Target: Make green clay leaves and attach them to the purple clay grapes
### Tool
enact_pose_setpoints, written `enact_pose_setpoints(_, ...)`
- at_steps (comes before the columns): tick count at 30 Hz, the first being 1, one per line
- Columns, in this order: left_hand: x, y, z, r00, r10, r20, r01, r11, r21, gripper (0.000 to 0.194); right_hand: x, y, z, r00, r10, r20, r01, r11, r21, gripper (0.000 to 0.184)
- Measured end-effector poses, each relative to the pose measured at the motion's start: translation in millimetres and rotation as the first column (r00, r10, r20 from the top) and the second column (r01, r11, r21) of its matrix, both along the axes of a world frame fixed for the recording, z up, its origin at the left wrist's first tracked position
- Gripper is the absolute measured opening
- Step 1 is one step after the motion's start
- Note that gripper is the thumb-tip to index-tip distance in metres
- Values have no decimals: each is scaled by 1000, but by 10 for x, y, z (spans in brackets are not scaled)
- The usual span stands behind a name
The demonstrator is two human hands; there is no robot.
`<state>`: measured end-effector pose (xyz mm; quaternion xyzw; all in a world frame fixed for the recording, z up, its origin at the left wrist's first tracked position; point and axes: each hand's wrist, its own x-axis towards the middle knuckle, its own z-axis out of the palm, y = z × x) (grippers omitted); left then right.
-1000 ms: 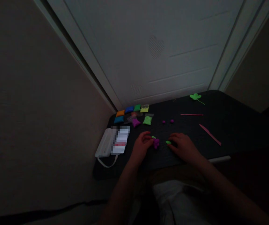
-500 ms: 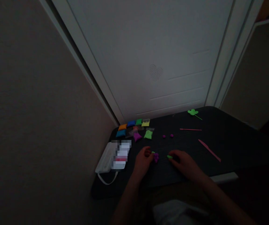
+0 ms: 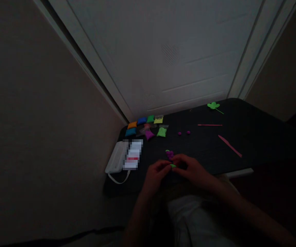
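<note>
Between the fingertips of both hands is a small piece of light green clay [image 3: 173,166]. My left hand [image 3: 158,170] pinches it from the left side, and my right hand [image 3: 189,168] closes on it from the right. Just beyond my fingers, a cluster of purple clay balls [image 3: 170,155] with a green bit at its top lies on the dark table [image 3: 202,149]. Two loose purple clay balls [image 3: 179,133] sit farther back.
Several bags of coloured clay, an orange one [image 3: 132,125] among them, lie at the back left. A white case [image 3: 117,157] with a strap is in front of them, beside a blurred phone-like panel [image 3: 134,154]. Rightward are a pink stick [image 3: 209,125], a pink knife [image 3: 229,145] and a green clay flower [image 3: 213,105].
My right hand has moved left with the green clay piece to meet my left hand. My left hand has left the purple cluster. The view has tilted downward.
</note>
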<state>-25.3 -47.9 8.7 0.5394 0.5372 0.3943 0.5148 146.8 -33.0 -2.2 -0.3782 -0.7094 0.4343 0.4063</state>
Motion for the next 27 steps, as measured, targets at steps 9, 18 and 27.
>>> enact_pose_setpoints(9,-36,24,-81,982,52,182,-40,997,-67,13,42,3,25,998,31,53,-34,998,61,19)
enact_pose_setpoints(18,-15,24,-89,991,68,112,-64,997,-43,16,59,-6,70,997,34,75,-38,998,54,15)
enact_pose_setpoints(27,-22,31,-93,988,62,143,-61,998,-13,21,59,-10,75,998,8,68,-13,998,63,14)
